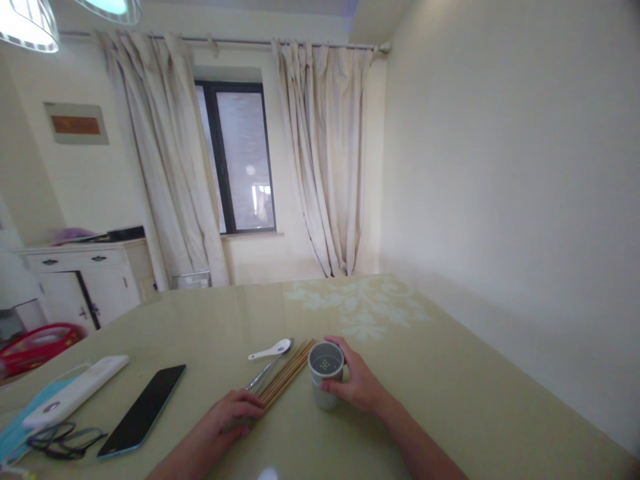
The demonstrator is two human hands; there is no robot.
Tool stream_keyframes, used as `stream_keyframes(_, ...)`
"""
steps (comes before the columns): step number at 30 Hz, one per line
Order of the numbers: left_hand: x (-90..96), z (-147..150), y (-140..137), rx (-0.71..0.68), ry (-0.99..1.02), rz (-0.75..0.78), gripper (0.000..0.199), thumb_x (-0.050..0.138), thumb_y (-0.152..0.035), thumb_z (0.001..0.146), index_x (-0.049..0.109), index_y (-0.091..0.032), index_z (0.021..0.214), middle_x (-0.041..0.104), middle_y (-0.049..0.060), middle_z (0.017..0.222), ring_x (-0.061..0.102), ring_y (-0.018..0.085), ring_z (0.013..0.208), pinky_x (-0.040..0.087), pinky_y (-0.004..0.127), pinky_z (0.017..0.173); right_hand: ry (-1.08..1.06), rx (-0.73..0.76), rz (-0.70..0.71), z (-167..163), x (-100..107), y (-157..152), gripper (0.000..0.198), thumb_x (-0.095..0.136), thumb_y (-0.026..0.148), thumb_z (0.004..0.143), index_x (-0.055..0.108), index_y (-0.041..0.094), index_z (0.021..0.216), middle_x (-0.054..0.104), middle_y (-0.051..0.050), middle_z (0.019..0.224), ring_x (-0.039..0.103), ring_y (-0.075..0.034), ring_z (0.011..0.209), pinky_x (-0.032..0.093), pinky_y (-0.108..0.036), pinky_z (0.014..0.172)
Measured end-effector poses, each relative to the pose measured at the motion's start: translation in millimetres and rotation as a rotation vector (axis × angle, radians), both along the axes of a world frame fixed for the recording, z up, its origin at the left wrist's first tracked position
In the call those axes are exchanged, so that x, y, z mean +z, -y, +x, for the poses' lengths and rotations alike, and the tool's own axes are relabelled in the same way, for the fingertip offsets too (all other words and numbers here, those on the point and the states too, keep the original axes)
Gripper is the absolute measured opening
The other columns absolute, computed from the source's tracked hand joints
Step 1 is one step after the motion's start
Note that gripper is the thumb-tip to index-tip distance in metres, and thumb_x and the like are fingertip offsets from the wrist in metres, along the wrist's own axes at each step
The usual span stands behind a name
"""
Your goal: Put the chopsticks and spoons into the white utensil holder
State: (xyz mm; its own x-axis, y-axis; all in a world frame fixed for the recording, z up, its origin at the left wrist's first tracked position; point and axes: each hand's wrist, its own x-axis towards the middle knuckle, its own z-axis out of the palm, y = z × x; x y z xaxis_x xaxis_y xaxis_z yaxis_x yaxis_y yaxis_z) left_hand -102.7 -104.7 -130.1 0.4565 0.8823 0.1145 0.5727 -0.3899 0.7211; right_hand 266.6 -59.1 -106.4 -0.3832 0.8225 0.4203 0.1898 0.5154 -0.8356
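A grey chopstick holder (326, 393), shaped like a cup with small holes in its bottom, stands on the table under my right hand (363, 383). The thumb is at its near side and the fingers curve round its far right side. To its left lies a slanting bundle of wooden chopsticks (287, 377). My left hand (235, 413) has its fingers curled over the near ends of the bundle; the exact grip is partly hidden. Alongside the chopsticks rests a metal utensil (263, 373), its far end partly covered by a white ceramic spoon (270, 350).
On the table's left side lie a dark phone (143, 410), black-framed glasses (65, 440), a white oblong device (75, 393) and a light blue mask (20, 427). A wall borders the table (450, 387) on the right. A red basket (40, 347) is beyond its left edge.
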Motion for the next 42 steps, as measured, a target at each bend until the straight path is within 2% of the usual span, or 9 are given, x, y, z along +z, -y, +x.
stream_keyframes(4,-4.0,10,-10,0.035,-0.016,0.055,0.034,0.06,-0.056,0.092,0.083,-0.034,0.105,0.075,0.007,0.123,0.067,0.029,0.117,0.051,0.04,0.11,-0.024,0.028,-0.021,0,2,1,0.092,0.093,0.049,0.07,0.048,0.021,0.145,0.07,-0.014,0.13,0.066,-0.033,0.121,0.05,-0.046,0.103)
stream_keyframes(8,-5.3,14,-14,0.05,-0.034,0.074,0.032,0.059,-0.049,0.094,0.083,-0.032,0.104,0.076,0.008,0.119,0.068,0.028,0.113,0.052,0.038,0.106,-0.039,0.088,-0.043,-1,3,2,0.098,0.099,0.05,0.06,0.052,0.022,0.142,0.069,-0.013,0.132,0.065,-0.033,0.122,0.049,-0.046,0.104)
stream_keyframes(14,11.0,27,-13,0.033,-0.101,0.071,0.024,0.06,-0.038,0.092,0.08,-0.028,0.102,0.074,0.006,0.116,0.067,0.025,0.106,0.053,0.033,0.096,-0.048,0.153,-0.036,-1,6,1,0.093,0.1,0.049,0.057,0.059,0.021,0.136,0.07,-0.013,0.133,0.065,-0.033,0.123,0.047,-0.046,0.107)
stream_keyframes(17,22.9,51,-19,0.066,-0.187,0.073,0.024,0.057,-0.034,0.093,0.077,-0.025,0.103,0.073,0.007,0.111,0.067,0.023,0.098,0.052,0.03,0.087,-0.052,0.168,-0.041,-2,9,2,0.09,0.101,0.05,0.056,0.061,0.02,0.132,0.071,-0.012,0.128,0.066,-0.032,0.119,0.048,-0.046,0.105)
stream_keyframes(20,32.2,82,-33,0.149,-0.301,0.136,0.021,0.053,-0.029,0.096,0.073,-0.025,0.098,0.073,0.006,0.106,0.068,0.023,0.101,0.048,0.029,0.089,-0.049,0.18,-0.044,-3,12,4,0.089,0.101,0.053,0.054,0.063,0.02,0.128,0.072,-0.01,0.123,0.067,-0.031,0.114,0.05,-0.044,0.101)
stream_keyframes(27,51.3,137,-70,0.242,-0.495,0.129,0.014,0.059,-0.025,0.089,0.072,-0.021,0.09,0.076,0.008,0.099,0.069,0.024,0.095,0.043,0.029,0.076,-0.051,0.192,-0.063,-3,12,8,0.086,0.103,0.049,0.05,0.067,0.02,0.122,0.073,-0.007,0.118,0.068,-0.029,0.108,0.052,-0.04,0.096)
stream_keyframes(33,62.6,152,-85,0.197,-0.55,0.064,0.022,0.063,-0.037,0.088,0.076,-0.019,0.09,0.079,0.015,0.102,0.074,0.03,0.095,0.048,0.034,0.077,-0.043,0.191,-0.114,-2,10,10,0.089,0.102,0.05,0.052,0.065,0.024,0.128,0.072,-0.008,0.126,0.067,-0.032,0.116,0.051,-0.042,0.102)
stream_keyframes(38,65.4,157,-86,0.108,-0.565,0.049,0.025,0.062,-0.043,0.086,0.078,-0.023,0.085,0.081,0.012,0.094,0.075,0.029,0.088,0.05,0.034,0.074,-0.051,0.23,-0.182,1,16,14,0.093,0.103,0.048,0.051,0.063,0.026,0.132,0.071,-0.007,0.13,0.066,-0.033,0.122,0.05,-0.044,0.107)
stream_keyframes(42,72.9,149,-88,0.086,-0.519,0.033,0.023,0.067,-0.042,0.08,0.074,-0.021,0.074,0.079,0.011,0.082,0.073,0.028,0.079,0.047,0.033,0.067,0.01,0.199,-0.19,14,21,14,0.109,0.103,0.054,0.047,0.057,0.027,0.142,0.066,-0.01,0.14,0.061,-0.036,0.13,0.044,-0.05,0.113)
